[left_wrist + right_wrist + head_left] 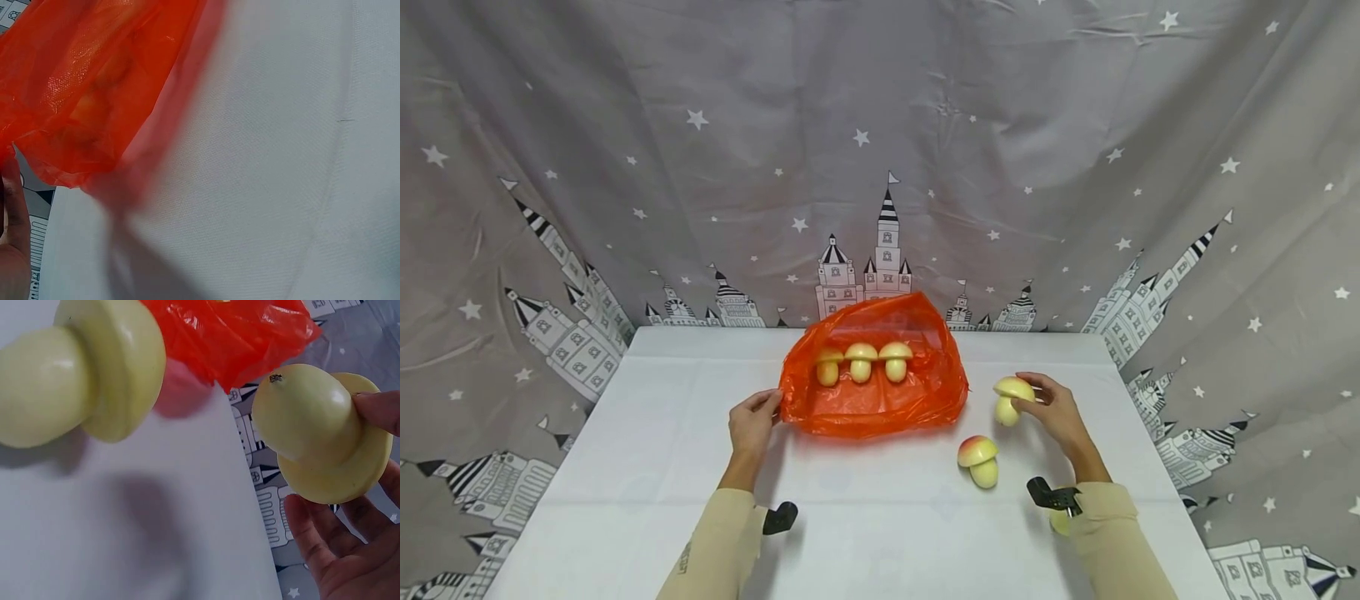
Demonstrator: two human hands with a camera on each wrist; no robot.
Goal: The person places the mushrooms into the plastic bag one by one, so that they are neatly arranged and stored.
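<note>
An orange-red plastic bag [942, 396] lies on the table with its mouth toward me, and 3 yellow toy mushrooms [861, 362] stand in a row inside it. My left hand [751, 429] pinches the left edge of the bag's mouth between thumb and fingers. To the right of the bag, my right hand [1060, 417] holds another yellow mushroom [1013, 390] by its cap. In the right wrist view, the thumb and fingers grip this mushroom [306, 415], its stem end facing the camera.
A mushroom with a red-tinged cap [979, 462] lies in front of the held one. Another mushroom [1060, 523] is mostly hidden by my right wrist. Behind the white table [880, 533] hangs a grey curtain [1000, 125] printed with castles and stars.
</note>
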